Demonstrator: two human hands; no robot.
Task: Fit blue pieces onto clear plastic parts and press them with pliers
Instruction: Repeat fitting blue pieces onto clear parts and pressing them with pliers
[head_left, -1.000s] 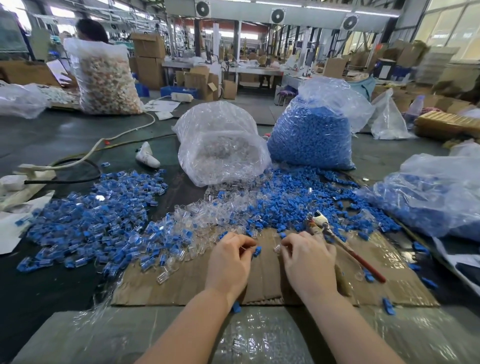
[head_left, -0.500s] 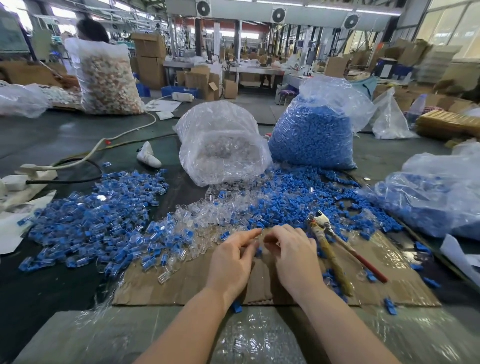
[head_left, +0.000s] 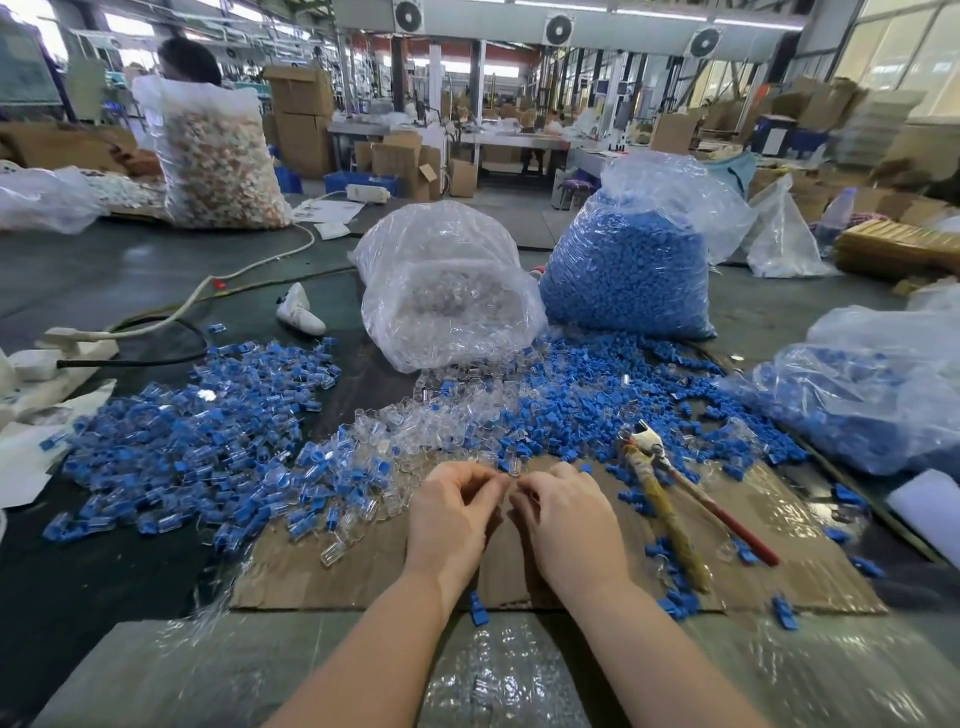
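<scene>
Head view — what takes up the most room?

— Dark surface first, then the sacks at the far side: the bag of blue pieces on the right and the bag of clear parts beside it on its left, both spilling toward the near edge, probably so stock stays within reach.

— And the heaps?

— Finished pile on the left, clear shells with blue inside. Loose clear parts in the middle, loose blue pieces to their right. A cardboard sheet lies nearest, likely as a work pad.

— Pliers?

— The pliers rest on the cardboard just right of the hands, handles spread, untouched. I'd judge pressing is not yet begun; fitting comes first.

— The hands?

— Left hand and right hand meet at the fingertips over the far edge of the cardboard, fingers curled in a pinch. Something small and clear glints between them, seemingly a clear part; whether a blue piece is already in it I cannot tell, as the fingers hide it.

— How does a part look?

— Small, boxy, transparent, glossy; the blue ones are matte and stubby.
</scene>
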